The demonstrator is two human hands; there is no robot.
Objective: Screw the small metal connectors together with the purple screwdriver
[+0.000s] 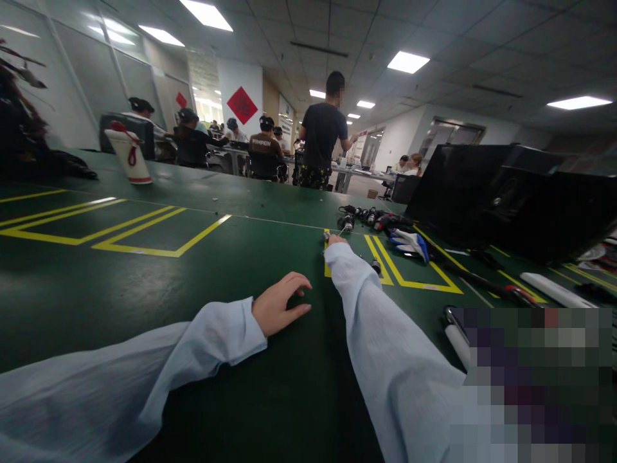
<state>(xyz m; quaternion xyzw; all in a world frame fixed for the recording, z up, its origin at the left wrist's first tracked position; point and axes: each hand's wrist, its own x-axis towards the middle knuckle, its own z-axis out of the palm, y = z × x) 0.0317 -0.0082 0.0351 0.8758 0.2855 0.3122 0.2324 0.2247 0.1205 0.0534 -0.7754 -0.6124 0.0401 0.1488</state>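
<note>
My left hand (283,303) hovers over or rests on the green tabletop (270,399); I cannot tell which. It is empty, with the thumb and fingers apart. My right hand (339,240) reaches far forward, its fingers curled and mostly hidden behind the pale blue sleeve. A small grey metallic piece (326,236) shows at its fingertips, too small to name. Just beyond it lies a dark cylindrical part with a shiny end (347,223). Another small dark and metallic part (375,265) lies right of the forearm, within yellow tape lines.
Several dark parts with cables (369,215) lie beyond my right hand. Blue and white gloves (409,244) are to their right, before black monitors (463,186). A paper cup (129,154) stands far left. A person (325,132) stands behind the table; others sit farther back.
</note>
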